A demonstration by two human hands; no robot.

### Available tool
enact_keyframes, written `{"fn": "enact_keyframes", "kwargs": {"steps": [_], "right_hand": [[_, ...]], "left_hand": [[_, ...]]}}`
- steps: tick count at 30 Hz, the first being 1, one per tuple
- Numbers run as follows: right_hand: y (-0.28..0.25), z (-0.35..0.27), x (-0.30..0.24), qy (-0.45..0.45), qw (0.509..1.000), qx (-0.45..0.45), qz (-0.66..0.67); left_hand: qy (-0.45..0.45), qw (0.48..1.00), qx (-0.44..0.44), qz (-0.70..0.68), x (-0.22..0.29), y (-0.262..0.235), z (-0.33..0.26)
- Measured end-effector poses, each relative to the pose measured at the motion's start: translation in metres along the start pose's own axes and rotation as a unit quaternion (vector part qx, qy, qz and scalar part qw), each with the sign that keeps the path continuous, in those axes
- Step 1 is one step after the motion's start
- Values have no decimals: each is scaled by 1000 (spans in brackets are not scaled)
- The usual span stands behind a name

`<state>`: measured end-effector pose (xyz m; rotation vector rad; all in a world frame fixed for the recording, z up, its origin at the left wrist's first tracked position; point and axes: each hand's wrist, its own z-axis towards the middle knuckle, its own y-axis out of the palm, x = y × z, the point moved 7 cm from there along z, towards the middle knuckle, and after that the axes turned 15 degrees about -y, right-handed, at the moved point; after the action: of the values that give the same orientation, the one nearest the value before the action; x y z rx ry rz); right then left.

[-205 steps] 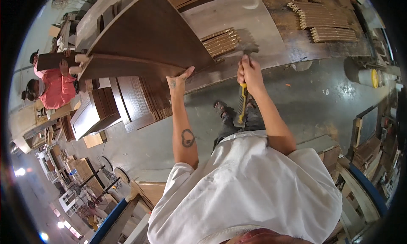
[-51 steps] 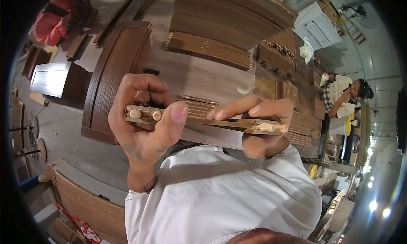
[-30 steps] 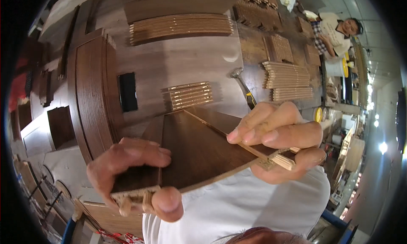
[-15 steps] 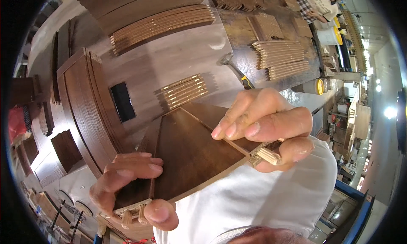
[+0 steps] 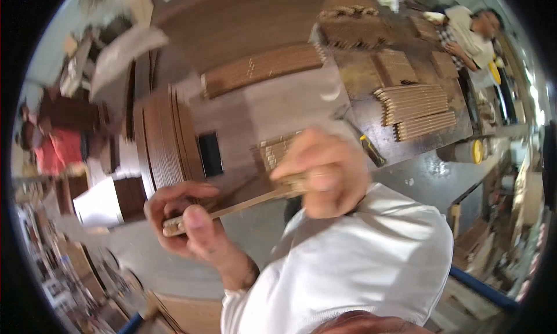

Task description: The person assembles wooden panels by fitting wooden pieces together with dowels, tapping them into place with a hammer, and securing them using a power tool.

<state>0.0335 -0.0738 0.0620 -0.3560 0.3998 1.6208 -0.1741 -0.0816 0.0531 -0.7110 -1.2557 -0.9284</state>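
Thin wooden slat [image 5: 243,203], long axis running lower left to upper right, pinched at its ends by left hand [image 5: 185,221] and right hand [image 5: 319,171], fingers clenched.

This is a woodworking or furniture workshop. A long tabletop [image 5: 290,105] carries stacks of pale wooden slats [image 5: 415,102] and more bundles [image 5: 261,70] laid in rows. Dark brown curved wooden panels [image 5: 165,140] stand on edge beside it, and a hammer [image 5: 362,140] lies near the tabletop's edge. Other workers [image 5: 464,32] stand at the benches, and timber offcuts clutter the concrete floor [image 5: 429,177].
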Motion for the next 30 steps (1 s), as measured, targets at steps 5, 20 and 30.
{"fn": "enact_keyframes", "kwargs": {"steps": [5,20,30], "right_hand": [[-4,9,-2,-27,994,-25,-105],[-188,-355,161,394,692,-284,-534],[-173,-335,171,409,715,-335,-458]], "left_hand": [[386,817,38,427,78,39,-49],[225,793,-268,498,83,91,-40],[224,801,-274,482,77,92,-36]]}}
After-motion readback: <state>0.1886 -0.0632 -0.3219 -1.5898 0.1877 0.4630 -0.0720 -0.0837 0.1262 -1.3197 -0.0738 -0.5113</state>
